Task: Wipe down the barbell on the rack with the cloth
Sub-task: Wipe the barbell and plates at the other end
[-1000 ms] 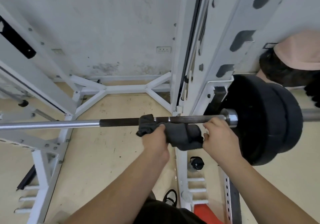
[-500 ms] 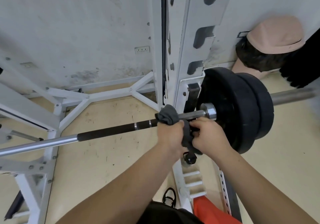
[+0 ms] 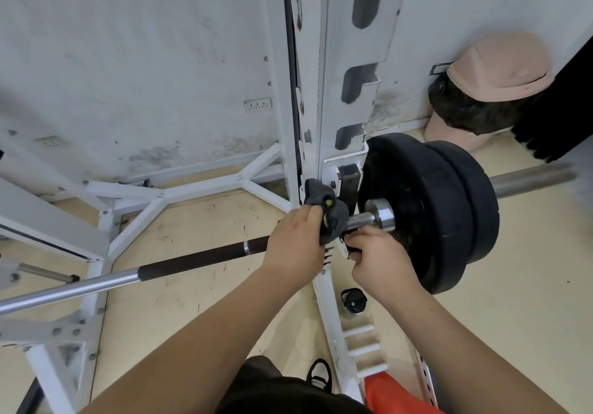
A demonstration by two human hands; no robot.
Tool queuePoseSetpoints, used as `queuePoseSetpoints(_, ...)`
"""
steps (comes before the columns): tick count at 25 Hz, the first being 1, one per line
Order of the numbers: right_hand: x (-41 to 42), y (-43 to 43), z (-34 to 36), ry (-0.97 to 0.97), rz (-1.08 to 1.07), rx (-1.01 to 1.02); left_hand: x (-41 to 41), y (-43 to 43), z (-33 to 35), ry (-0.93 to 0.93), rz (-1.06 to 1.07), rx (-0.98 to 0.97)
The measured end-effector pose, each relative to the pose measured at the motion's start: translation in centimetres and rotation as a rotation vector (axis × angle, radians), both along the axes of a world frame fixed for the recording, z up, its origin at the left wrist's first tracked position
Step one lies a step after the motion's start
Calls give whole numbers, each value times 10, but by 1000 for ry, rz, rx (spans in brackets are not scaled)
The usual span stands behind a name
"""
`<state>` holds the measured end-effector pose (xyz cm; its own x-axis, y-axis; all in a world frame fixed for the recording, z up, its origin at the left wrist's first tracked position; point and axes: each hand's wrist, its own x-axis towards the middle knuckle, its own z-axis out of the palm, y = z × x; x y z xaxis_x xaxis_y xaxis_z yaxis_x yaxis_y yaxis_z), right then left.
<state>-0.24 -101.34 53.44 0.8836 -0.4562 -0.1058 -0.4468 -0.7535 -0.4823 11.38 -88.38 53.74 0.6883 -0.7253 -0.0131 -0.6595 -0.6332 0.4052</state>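
Observation:
The barbell [image 3: 192,258] lies across the white rack [image 3: 324,92], its dark knurled part running left to a bare steel shaft. Two black plates [image 3: 430,208] sit on its right end past a steel collar [image 3: 382,213]. A dark grey cloth [image 3: 327,208] is bunched over the bar just left of the collar. My left hand [image 3: 296,243] grips the cloth around the bar. My right hand [image 3: 382,259] is curled under the bar beside it, pinching the cloth's lower end.
A pink bin [image 3: 487,92] with a black liner stands by the wall at the right. A dark bottle [image 3: 353,299] sits on the floor near the rack's foot. White rack struts [image 3: 179,194] cross the beige floor, and storage pegs [image 3: 362,346] stick out below.
Both hands and the cloth have slid right along the bar toward the collar. The cloth, spread out a second ago, is now bunched tight between the hands.

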Motion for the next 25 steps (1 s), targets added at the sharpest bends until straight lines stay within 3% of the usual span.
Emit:
queuePoseSetpoints(3, 0, -1, 0, 15, 9, -25, 4, -8, -1, -148, -101, 111)
queuePoseSetpoints(6, 1, 1, 0, 44, -2, -67, 1, -21, 2, -167, -105, 186)
queuePoseSetpoints(14, 5, -3, -2, 28, 11, -38, 49, 74, -9, -193, -360, 109)
queuePoseSetpoints(20, 3, -5, -6, -26, -33, 1, 11, -23, -3, -178, -302, 230)
queuePoseSetpoints(25, 4, -2, -7, -48, -58, 20, 31, 57, 5, -243, -256, 351)
